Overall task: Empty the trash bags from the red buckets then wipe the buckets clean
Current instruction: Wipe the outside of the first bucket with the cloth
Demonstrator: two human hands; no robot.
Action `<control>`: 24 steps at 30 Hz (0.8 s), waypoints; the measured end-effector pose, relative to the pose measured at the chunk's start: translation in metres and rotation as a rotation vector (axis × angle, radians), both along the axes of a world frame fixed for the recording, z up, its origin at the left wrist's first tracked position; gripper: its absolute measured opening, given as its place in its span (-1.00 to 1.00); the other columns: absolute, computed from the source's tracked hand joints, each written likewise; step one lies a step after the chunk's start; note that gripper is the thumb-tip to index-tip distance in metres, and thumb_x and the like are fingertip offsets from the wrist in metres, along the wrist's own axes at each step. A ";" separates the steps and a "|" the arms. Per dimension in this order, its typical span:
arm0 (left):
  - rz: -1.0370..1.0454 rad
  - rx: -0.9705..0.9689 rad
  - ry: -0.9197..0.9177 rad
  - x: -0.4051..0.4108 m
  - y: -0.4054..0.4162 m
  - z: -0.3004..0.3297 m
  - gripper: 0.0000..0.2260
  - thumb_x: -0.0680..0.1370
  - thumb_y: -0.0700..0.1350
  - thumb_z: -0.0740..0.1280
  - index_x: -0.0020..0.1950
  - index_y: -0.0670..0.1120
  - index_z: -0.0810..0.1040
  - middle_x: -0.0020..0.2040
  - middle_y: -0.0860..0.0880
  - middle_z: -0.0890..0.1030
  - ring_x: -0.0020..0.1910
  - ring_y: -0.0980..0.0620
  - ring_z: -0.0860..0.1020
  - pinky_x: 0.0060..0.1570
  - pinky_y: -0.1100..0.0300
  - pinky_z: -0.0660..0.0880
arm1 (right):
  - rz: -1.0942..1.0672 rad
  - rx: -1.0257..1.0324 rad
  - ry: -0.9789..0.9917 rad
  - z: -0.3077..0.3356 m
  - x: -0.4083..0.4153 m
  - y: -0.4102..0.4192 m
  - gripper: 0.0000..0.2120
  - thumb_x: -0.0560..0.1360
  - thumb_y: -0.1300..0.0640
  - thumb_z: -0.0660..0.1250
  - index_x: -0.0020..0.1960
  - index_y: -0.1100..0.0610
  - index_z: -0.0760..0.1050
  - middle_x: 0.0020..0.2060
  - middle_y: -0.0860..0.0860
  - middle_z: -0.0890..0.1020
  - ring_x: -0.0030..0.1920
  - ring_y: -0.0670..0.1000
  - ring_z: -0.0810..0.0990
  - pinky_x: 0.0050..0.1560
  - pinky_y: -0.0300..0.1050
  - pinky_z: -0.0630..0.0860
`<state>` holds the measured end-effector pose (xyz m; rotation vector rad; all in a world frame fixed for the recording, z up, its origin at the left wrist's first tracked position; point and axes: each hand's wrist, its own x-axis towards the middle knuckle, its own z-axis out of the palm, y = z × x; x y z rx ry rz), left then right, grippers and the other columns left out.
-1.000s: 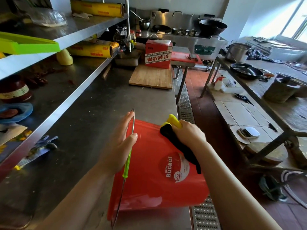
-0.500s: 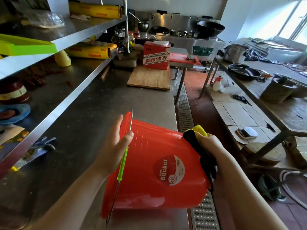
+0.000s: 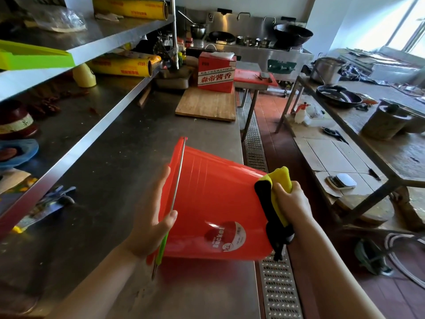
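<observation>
Here the glossy red bucket [image 3: 213,203], round label showing, is lying tilted on the steel counter [image 3: 110,171]; the left hand [image 3: 149,217] is gripping its rim, the right hand [image 3: 292,203] clutching a yellow-black cloth [image 3: 273,199] against its base.

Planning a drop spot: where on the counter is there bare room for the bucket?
Bare steel between bucket, shelf edge and cutting board; more in front of the bucket. Crowded at the far end around the red box.
</observation>
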<state>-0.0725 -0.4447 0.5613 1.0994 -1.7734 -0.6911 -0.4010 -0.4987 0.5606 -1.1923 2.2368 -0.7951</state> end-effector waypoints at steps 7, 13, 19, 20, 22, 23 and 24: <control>-0.068 0.200 0.213 0.009 0.017 -0.006 -0.25 0.45 0.12 0.22 0.61 0.08 0.01 0.57 0.14 0.18 0.54 0.08 0.22 0.42 -0.02 0.30 | 0.102 0.126 0.194 0.007 0.002 0.005 -0.50 0.53 -0.26 0.17 0.26 0.10 0.34 0.06 0.16 0.60 0.07 0.23 0.57 0.06 0.06 0.51; 0.176 0.243 0.092 0.010 -0.011 0.030 -0.29 0.39 0.23 0.24 0.52 0.14 0.18 0.37 0.12 0.30 0.28 0.24 0.40 0.23 0.09 0.44 | 0.162 0.149 0.329 0.015 0.012 0.003 -0.55 0.55 -0.21 0.14 0.21 0.13 0.35 0.08 0.20 0.60 0.10 0.25 0.56 0.05 0.07 0.48; 0.190 0.372 0.013 0.005 -0.058 0.061 -0.30 0.58 -0.09 0.30 0.61 0.09 -0.03 0.59 0.01 0.04 0.52 -0.02 0.18 0.42 -0.11 0.26 | 0.209 0.146 0.442 0.014 0.031 0.009 -0.56 0.56 -0.22 0.12 0.20 0.12 0.33 0.06 0.18 0.60 0.09 0.24 0.57 -0.06 0.02 0.39; 0.172 0.393 0.005 0.007 -0.061 0.062 -0.30 0.58 -0.05 0.28 0.61 0.10 -0.05 0.61 0.01 0.04 0.55 -0.03 0.15 0.46 -0.17 0.22 | 0.203 0.144 0.450 0.014 0.032 0.009 -0.57 0.55 -0.23 0.12 0.18 0.11 0.33 0.06 0.18 0.60 0.08 0.24 0.58 -0.07 0.01 0.38; 0.149 0.412 -0.028 0.008 -0.062 0.063 -0.28 0.52 0.07 0.22 0.61 0.12 -0.05 0.61 0.00 0.11 0.54 -0.03 0.18 0.47 -0.20 0.23 | 0.192 0.136 0.440 0.013 0.032 0.010 -0.61 0.55 -0.24 0.11 0.09 0.10 0.30 0.04 0.17 0.60 0.07 0.24 0.58 -0.08 0.01 0.38; 0.148 0.412 -0.042 0.008 -0.060 0.063 -0.27 0.48 0.11 0.18 0.61 0.11 -0.03 0.60 0.01 0.14 0.54 -0.01 0.20 0.47 -0.18 0.24 | 0.185 0.127 0.424 0.012 0.034 0.009 -0.62 0.55 -0.23 0.11 0.06 0.09 0.29 0.04 0.17 0.60 0.06 0.24 0.58 -0.07 0.02 0.38; 0.148 0.409 -0.044 0.008 -0.059 0.063 -0.26 0.46 0.13 0.15 0.61 0.10 -0.01 0.60 0.02 0.15 0.54 0.01 0.20 0.47 -0.16 0.24 | 0.184 0.111 0.403 0.011 0.035 0.008 -0.63 0.55 -0.22 0.10 0.06 0.09 0.30 0.04 0.17 0.60 0.07 0.24 0.57 -0.06 0.03 0.39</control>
